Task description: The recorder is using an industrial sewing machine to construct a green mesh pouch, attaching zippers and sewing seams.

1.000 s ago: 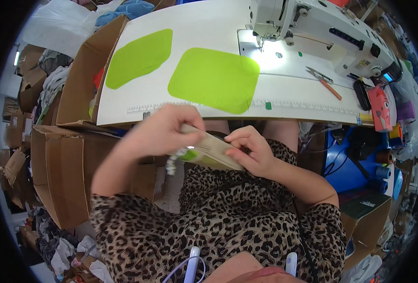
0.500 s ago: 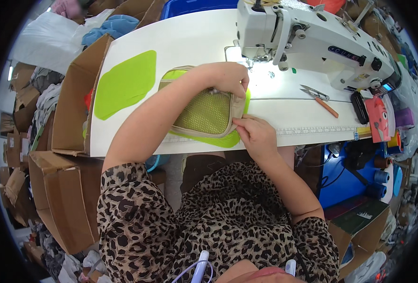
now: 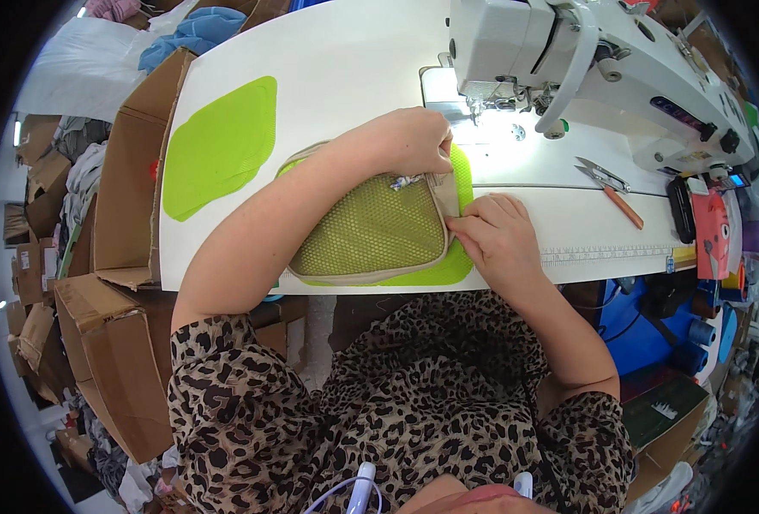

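A beige-edged mesh pouch [image 3: 371, 231] with a lime-green tint under its mesh lies near the table's front edge. A lime-green fabric panel [image 3: 458, 265] shows from beneath its right and lower sides. My left arm crosses over the pouch, and my left hand [image 3: 415, 141] is closed on its upper right corner, fingertips partly hidden. Lower down, my right hand [image 3: 501, 244] pinches the pouch's right edge between thumb and fingers. A small multicoloured cord or pull [image 3: 407, 182] lies on the mesh beside the left wrist. The sewing machine's presser foot [image 3: 474, 111] stands just beyond the left hand.
Several lime-green panels [image 3: 221, 150] are stacked at the table's left. The white sewing machine [image 3: 516, 38] occupies the far right. Orange-handled scissors [image 3: 623, 206], metal snips [image 3: 604, 176], a black case [image 3: 680, 210] and a ruler strip [image 3: 602, 255] lie right. A cardboard box [image 3: 135, 171] borders the left.
The whole view has shifted, with the machine now larger and further right. The pouch shows more of its mesh and sits closer to the front edge. Both hands keep hold of its right side.
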### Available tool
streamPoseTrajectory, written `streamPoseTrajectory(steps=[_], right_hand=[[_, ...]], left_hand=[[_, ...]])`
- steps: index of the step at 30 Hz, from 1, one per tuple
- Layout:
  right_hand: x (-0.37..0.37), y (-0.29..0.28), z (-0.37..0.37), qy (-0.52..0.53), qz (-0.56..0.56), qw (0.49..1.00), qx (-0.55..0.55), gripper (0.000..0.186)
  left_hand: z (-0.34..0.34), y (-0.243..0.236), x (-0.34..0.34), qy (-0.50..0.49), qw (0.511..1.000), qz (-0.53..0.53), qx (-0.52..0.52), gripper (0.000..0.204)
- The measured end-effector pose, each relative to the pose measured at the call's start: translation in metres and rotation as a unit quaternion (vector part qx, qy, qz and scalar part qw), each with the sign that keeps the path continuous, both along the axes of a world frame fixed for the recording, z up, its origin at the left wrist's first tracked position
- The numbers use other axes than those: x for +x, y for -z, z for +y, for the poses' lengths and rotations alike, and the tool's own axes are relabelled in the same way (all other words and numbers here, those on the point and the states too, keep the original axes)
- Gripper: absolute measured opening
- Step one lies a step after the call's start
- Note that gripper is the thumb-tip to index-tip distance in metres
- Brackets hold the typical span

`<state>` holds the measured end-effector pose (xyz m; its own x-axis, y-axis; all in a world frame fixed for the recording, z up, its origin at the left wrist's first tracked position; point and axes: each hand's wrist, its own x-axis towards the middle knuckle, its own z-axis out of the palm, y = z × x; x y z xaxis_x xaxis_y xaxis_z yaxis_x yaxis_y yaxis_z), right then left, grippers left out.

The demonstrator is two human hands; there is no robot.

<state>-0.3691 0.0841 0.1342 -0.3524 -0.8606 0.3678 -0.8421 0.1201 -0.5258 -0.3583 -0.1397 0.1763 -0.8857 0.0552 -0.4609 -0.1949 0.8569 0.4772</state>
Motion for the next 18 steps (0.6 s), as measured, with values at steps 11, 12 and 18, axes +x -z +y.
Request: streamPoseTrajectory(steps=[11, 12, 18], right_hand=[[0.011, -0.003, 0.011, -0.021, 0.055, 0.998, 0.018, 0.025], [0.012, -0.003, 0.011, -0.022, 0.055, 0.998, 0.017, 0.026], [0.011, -0.003, 0.013, -0.021, 0.047, 0.999, 0.013, 0.027]], left_hand=[[0.008, -0.005, -0.005, 0.041, 0.999, 0.003, -0.028, 0.026], [0.009, -0.006, -0.004, 0.028, 0.999, -0.003, -0.028, 0.026], [0.007, 0.001, -0.003, 0.016, 1.0, 0.024, -0.003, 0.026]])
